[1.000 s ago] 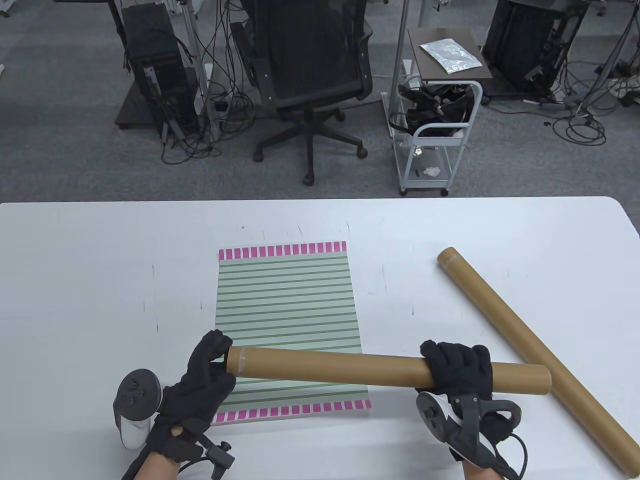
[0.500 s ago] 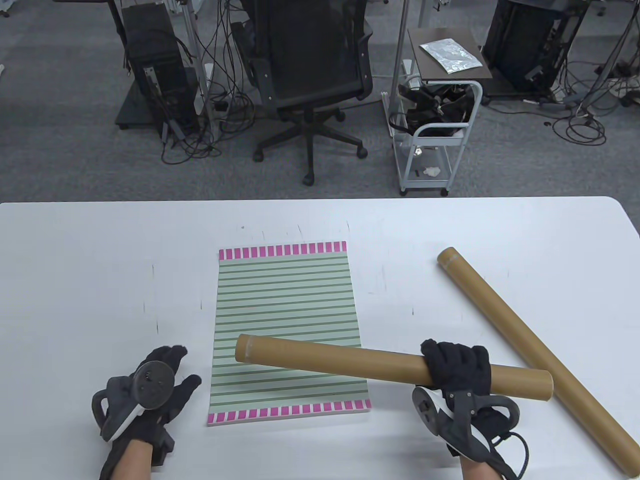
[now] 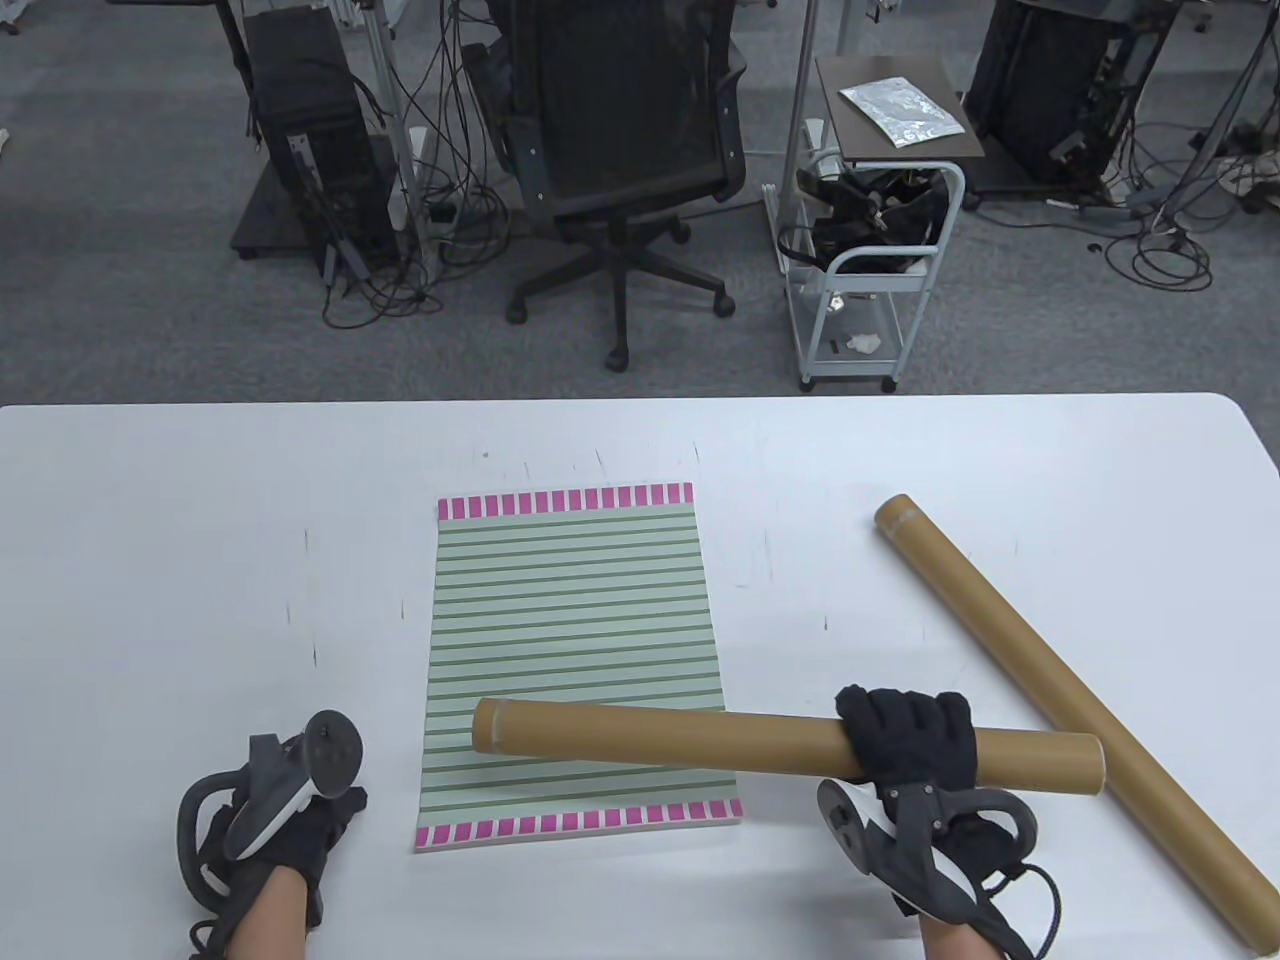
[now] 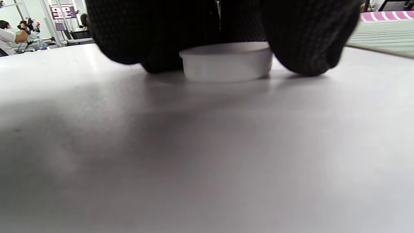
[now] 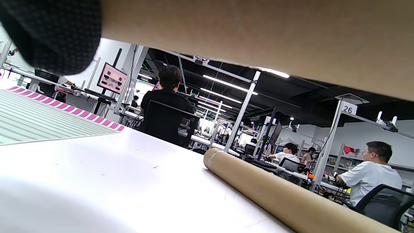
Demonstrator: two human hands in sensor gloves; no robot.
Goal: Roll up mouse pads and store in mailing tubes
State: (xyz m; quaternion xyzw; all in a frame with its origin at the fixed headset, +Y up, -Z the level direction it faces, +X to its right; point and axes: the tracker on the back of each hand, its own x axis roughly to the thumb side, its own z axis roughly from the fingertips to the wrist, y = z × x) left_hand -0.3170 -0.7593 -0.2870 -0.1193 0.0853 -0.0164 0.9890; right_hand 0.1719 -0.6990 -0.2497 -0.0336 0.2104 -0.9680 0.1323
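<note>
A green striped mouse pad with pink end bands lies flat in the middle of the table. My right hand grips a brown mailing tube near its right end and holds it across the pad's near end, just above it. The tube's left end is open. My left hand is down on the table left of the pad. In the left wrist view its fingers hold a white cap that stands on the table. A second brown tube lies diagonally at the right.
The white table runs the full width of the view. Beyond its far edge stand an office chair and a small white cart. In the right wrist view, the second tube lies close by on the table.
My left hand pulled the white cap off the tube's left end, moved left and came down to the table. The tube's left end lifted slightly and shifted right. My right hand kept its grip.
</note>
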